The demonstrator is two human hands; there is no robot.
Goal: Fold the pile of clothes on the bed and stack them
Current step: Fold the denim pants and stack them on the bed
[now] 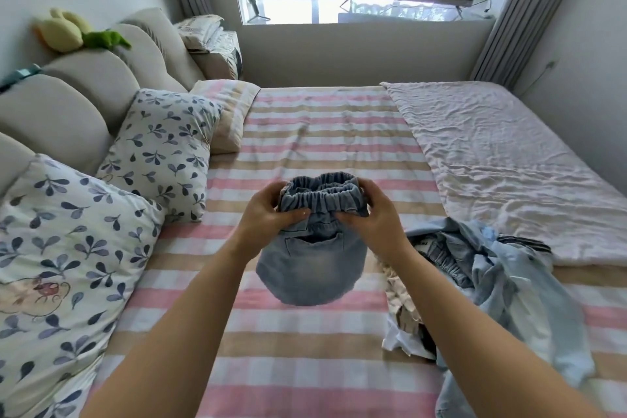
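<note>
**Waistband grip on the denim shorts [312, 265]**

Dead centre, the shorts are up by their elastic waistband. The left hand [268, 210] and right hand [373, 214] each curl their fingers over the far side, thumbs pinching the near fabric and almost meeting. The pocketed seat droops toward 6 o'clock over the striped bed [305, 132]. The unfolded pile of clothes [492, 275] sits at 4 o'clock, leaf-print pillows [163, 146] at 9, a crumpled blanket [509, 163] at 2.

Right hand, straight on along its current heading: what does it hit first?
The denim shorts: the right hand grips their waistband, opposite the left hand. Carried on forward and slightly left, it would likely come down on the striped sheet; depth is hard to judge.
</note>
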